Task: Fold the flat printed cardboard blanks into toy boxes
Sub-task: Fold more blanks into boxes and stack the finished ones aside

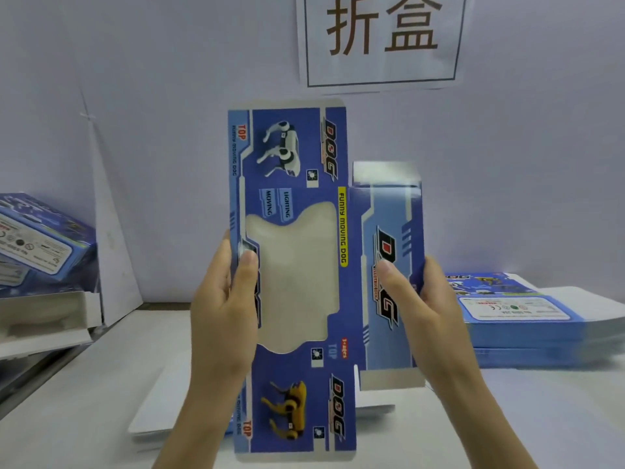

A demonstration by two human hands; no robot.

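A flat blue cardboard blank, printed with toy dogs and "DOG" lettering, is held upright in front of me above the table. It has a clear plastic window in its middle panel. My left hand grips its left edge, thumb on the printed front. My right hand grips the right side panel, thumb on the front and fingers behind. The side panel angles slightly back from the window panel.
A stack of flat blue blanks lies on the table at the right. Folded boxes sit piled at the left. White sheets lie on the table under the blank. A paper sign hangs on the back wall.
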